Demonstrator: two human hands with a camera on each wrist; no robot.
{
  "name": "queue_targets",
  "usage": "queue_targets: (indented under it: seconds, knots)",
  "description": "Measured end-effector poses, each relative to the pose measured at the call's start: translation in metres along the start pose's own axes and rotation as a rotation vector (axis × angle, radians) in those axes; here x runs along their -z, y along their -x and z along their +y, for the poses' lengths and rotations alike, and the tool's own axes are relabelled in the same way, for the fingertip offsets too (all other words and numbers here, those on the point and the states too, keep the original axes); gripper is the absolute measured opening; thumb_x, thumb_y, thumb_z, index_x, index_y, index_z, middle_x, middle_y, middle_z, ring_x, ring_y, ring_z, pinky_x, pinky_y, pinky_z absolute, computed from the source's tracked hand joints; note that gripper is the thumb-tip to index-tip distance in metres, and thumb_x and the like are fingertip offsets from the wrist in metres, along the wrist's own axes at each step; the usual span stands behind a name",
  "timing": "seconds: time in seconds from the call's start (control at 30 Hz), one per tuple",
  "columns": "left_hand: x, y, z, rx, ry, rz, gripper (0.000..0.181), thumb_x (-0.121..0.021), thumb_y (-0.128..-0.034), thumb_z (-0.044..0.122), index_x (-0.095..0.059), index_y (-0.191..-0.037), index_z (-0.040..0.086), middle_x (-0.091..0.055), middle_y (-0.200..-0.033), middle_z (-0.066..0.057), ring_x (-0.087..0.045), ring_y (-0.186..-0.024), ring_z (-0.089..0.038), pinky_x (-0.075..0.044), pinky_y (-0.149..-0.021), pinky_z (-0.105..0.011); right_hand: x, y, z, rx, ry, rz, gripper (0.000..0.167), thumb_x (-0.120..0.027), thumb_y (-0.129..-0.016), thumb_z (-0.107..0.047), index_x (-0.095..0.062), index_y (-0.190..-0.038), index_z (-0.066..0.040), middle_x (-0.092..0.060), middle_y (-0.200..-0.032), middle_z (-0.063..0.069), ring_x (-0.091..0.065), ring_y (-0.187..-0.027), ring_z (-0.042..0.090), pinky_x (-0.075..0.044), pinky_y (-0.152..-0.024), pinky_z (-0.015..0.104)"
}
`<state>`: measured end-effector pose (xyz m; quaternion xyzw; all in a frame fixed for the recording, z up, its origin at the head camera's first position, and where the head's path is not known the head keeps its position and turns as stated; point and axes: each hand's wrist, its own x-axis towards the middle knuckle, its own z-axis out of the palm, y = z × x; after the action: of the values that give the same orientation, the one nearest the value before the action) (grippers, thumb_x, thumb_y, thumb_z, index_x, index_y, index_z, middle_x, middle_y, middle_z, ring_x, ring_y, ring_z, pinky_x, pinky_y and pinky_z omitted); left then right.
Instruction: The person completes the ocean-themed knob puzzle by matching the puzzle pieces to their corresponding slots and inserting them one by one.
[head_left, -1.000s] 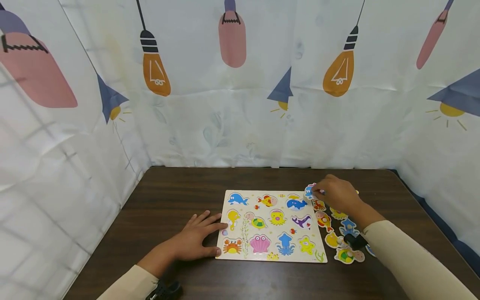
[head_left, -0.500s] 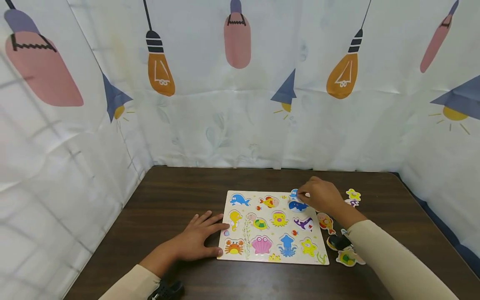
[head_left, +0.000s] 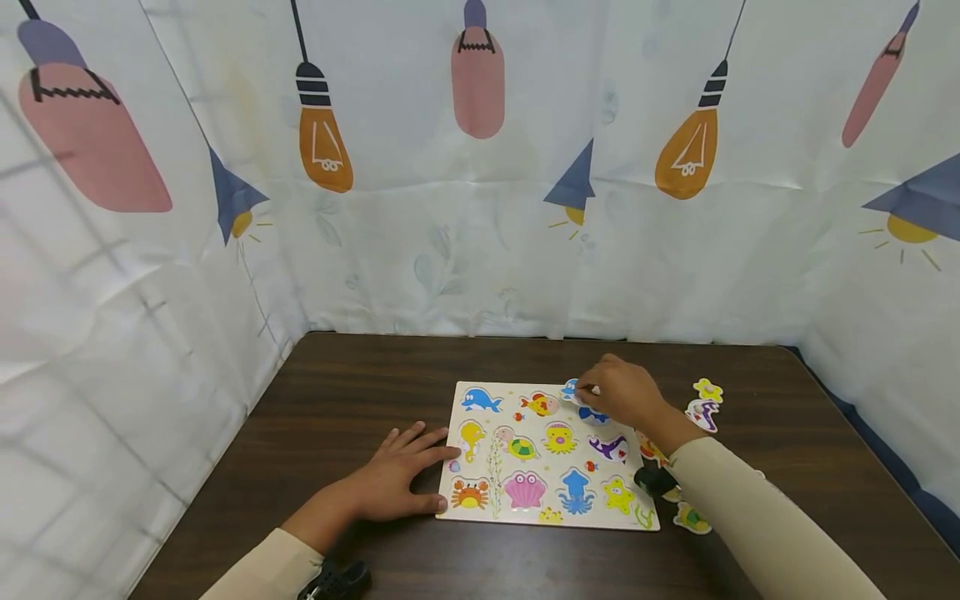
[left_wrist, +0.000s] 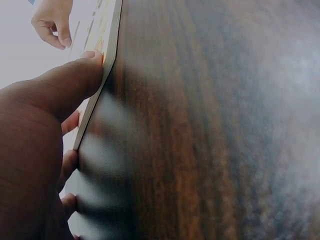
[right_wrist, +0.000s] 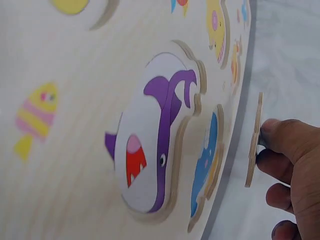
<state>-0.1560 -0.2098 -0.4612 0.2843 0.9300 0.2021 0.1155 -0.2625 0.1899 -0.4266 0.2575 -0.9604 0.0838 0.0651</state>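
A wooden puzzle board (head_left: 555,475) with sea-animal pictures in cut shapes lies on the table. My right hand (head_left: 626,396) pinches a thin blue-and-white puzzle piece (head_left: 570,390) above the board's far edge, beside the blue whale picture (head_left: 592,415). Edge-on in the right wrist view, the same piece (right_wrist: 255,140) is held between thumb and fingers, apart from the board. My left hand (head_left: 393,475) lies spread at the board's left side. Its thumb (left_wrist: 80,80) touches the near left corner and its fingertips the left edge. The held piece's picture is mostly hidden by the fingers.
Loose pieces lie right of the board: a yellow star (head_left: 708,390), a purple-and-white piece (head_left: 702,414) and a green turtle (head_left: 692,520). My right forearm hides others. A printed white curtain (head_left: 450,250) stands behind and beside the dark wooden table (head_left: 360,367).
My right hand has moved left with the blue-and-white piece, from the board's far right corner to over its far edge. The left hand has stayed at the board.
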Motion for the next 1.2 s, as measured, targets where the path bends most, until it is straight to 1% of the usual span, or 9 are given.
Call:
queue_targets:
  seconds: [0.07, 0.3, 0.5, 0.73, 0.97, 1.2]
  knots:
    - [0.0, 0.0, 0.0, 0.002, -0.002, -0.001, 0.071, -0.066, -0.0905, 0.065, -0.049, -0.153, 0.035, -0.032, -0.165, 0.0, -0.014, -0.154, -0.04, -0.006, -0.117, -0.072, -0.002, -0.002, -0.003, 0.001, -0.009, 0.004, 0.017, -0.078, -0.093, -0.035, -0.082, -0.105, -0.025, -0.073, -0.094, -0.013, -0.053, -0.086, 0.011, -0.052, -0.067, 0.03]
    - [-0.001, 0.001, -0.001, 0.007, 0.0, 0.0, 0.071, -0.066, -0.09, 0.066, -0.048, -0.152, 0.036, -0.032, -0.165, 0.001, -0.013, -0.154, -0.04, -0.006, -0.117, -0.072, -0.009, -0.011, -0.014, 0.044, -0.037, 0.041, 0.013, -0.079, -0.092, -0.033, -0.083, -0.101, -0.025, -0.073, -0.093, -0.013, -0.052, -0.084, 0.01, -0.05, -0.063, 0.027]
    - [-0.002, 0.001, -0.002, 0.002, -0.006, 0.006, 0.07, -0.065, -0.0902, 0.066, -0.048, -0.152, 0.038, -0.031, -0.165, 0.002, -0.013, -0.154, -0.04, -0.006, -0.117, -0.072, -0.015, -0.018, -0.022, 0.033, -0.043, 0.029, 0.014, -0.08, -0.091, -0.033, -0.083, -0.102, -0.026, -0.073, -0.092, -0.014, -0.051, -0.083, 0.01, -0.048, -0.061, 0.025]
    - [-0.001, 0.001, -0.003, 0.008, -0.001, -0.002, 0.071, -0.066, -0.09, 0.066, -0.048, -0.153, 0.037, -0.031, -0.165, 0.002, -0.012, -0.154, -0.039, -0.005, -0.117, -0.072, -0.017, -0.025, -0.033, 0.008, -0.073, -0.016, 0.014, -0.078, -0.093, -0.035, -0.082, -0.103, -0.027, -0.071, -0.091, -0.016, -0.051, -0.085, 0.009, -0.048, -0.064, 0.026]
    - [-0.001, 0.001, -0.002, 0.004, 0.005, -0.004, 0.072, -0.065, -0.0906, 0.066, -0.048, -0.153, 0.035, -0.031, -0.165, 0.0, -0.012, -0.154, -0.04, -0.004, -0.116, -0.072, -0.024, -0.033, -0.042, 0.038, -0.073, -0.002, 0.012, -0.078, -0.093, -0.036, -0.083, -0.102, -0.028, -0.071, -0.089, -0.017, -0.049, -0.082, 0.008, -0.047, -0.063, 0.027]
    - [0.0, 0.0, -0.001, 0.008, 0.006, -0.01, 0.072, -0.065, -0.0902, 0.067, -0.048, -0.153, 0.036, -0.031, -0.165, 0.0, -0.012, -0.154, -0.04, -0.005, -0.117, -0.072, -0.028, -0.039, -0.051, 0.04, -0.077, 0.005, 0.011, -0.077, -0.093, -0.036, -0.083, -0.1, -0.029, -0.069, -0.087, -0.018, -0.049, -0.08, 0.008, -0.046, -0.063, 0.027]
